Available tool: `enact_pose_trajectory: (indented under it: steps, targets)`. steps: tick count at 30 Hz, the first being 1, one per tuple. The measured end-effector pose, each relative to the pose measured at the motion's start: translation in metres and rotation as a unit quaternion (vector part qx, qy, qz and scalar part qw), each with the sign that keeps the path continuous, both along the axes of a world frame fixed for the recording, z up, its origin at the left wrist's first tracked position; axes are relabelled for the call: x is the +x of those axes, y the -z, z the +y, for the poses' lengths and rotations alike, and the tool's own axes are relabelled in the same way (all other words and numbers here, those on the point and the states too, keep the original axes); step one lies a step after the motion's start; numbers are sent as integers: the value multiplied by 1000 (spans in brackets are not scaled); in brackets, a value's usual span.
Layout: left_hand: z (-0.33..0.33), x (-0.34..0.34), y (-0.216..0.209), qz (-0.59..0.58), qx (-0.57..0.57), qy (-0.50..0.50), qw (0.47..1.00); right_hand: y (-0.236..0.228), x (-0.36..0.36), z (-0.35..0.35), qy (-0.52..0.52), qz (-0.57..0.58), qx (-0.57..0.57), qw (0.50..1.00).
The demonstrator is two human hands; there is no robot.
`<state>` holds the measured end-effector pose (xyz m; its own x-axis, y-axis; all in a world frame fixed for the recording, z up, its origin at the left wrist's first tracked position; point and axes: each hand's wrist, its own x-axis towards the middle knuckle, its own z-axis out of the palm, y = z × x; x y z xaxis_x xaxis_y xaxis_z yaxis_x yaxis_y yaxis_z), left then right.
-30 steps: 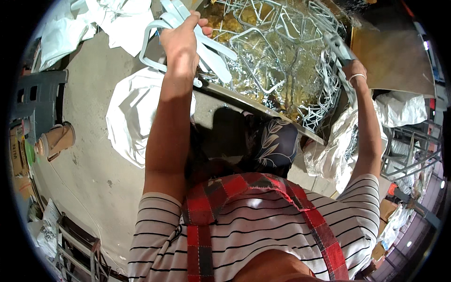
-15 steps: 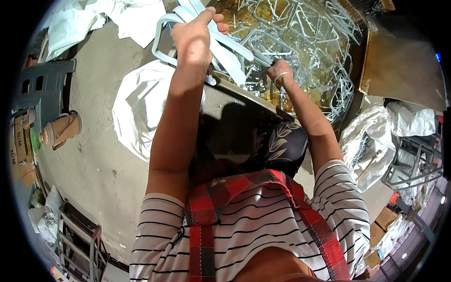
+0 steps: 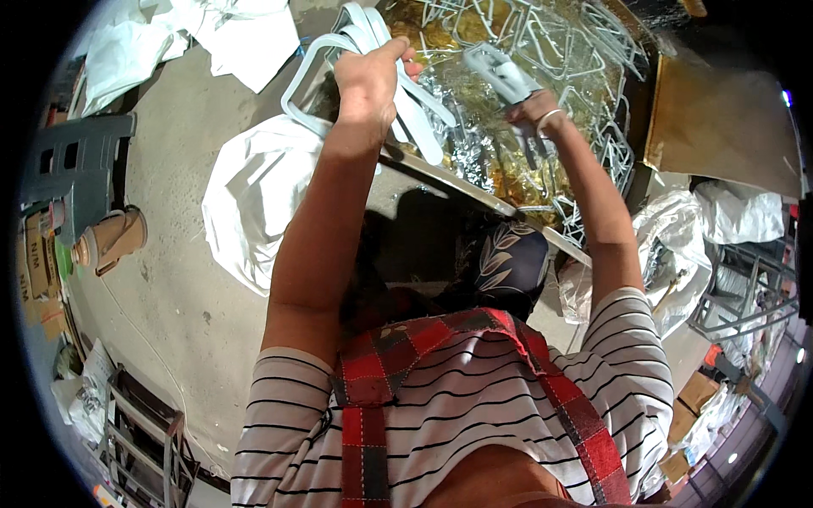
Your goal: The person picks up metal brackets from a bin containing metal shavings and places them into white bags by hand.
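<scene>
My left hand [image 3: 373,80] is closed around several flat, light grey bent strips [image 3: 415,131], loop-shaped with rounded corners, held at the near left edge of a wide tub [image 3: 457,184]. My right hand [image 3: 538,112] is closed on a small bundle of grey bent loops [image 3: 500,74], raised over the tub and smeared by motion. Below lies yellowish, rippling clear liquid [image 3: 474,152] with many bent wire frames [image 3: 567,55] in it. The exact kind of these pieces cannot be made out.
A white sack [image 3: 246,203] lies on the floor left of the tub. A brown panel [image 3: 724,127] stands at the right, above pale plastic bags [image 3: 677,254]. Farther left are a grey plastic stool [image 3: 80,161], a tan jug [image 3: 114,237] and a metal rack [image 3: 148,432].
My right hand has come up and right out of the liquid with the grey loops. My left hand has shifted slightly right and down, still gripping its strips.
</scene>
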<state>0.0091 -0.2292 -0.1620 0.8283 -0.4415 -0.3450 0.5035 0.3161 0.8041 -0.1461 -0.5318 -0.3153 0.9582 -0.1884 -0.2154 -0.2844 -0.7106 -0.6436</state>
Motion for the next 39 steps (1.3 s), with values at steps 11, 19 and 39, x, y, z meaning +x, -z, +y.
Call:
enact_pose_trajectory:
  steps: [11, 19, 39]
  targets:
    - [-46, -26, 67, 112, 88, 50, 989, -238, -21, 37, 219, -3, 64, 974]
    - [-74, -64, 83, 206, 10, 113, 972, -273, -35, 55, 235, -34, 164, 957]
    - [-51, -22, 40, 107, -123, 184, 969, -165, 22, 150, -44, 94, -17, 994]
